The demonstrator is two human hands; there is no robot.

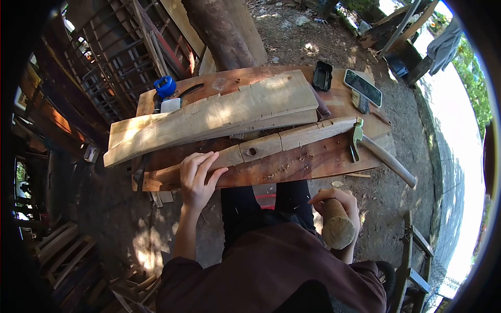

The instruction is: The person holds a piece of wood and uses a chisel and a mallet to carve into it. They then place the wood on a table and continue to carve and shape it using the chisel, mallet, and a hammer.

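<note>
A long narrow piece of wood (300,136) with a dark hole and cross lines lies along the near side of the workbench (271,169). On its left part rests my left hand (196,180), fingers stretched out and thumb apart. My right hand (345,198), low over my right thigh, is closed round a thick wooden mallet (338,232) whose rounded end faces me; its grip is mostly hidden. A claw hammer (386,159) leans at the right end of the narrow piece, its handle jutting past the bench edge. Wood chips are scattered on the bench.
Behind the narrow piece lie broad pale boards (224,112). A blue tape roll (165,86), a black case (322,75), a phone (362,87) and a brush (360,102) sit along the far side. A ladder-like wooden frame (415,255) stands at right; a tree trunk (222,34) rises behind.
</note>
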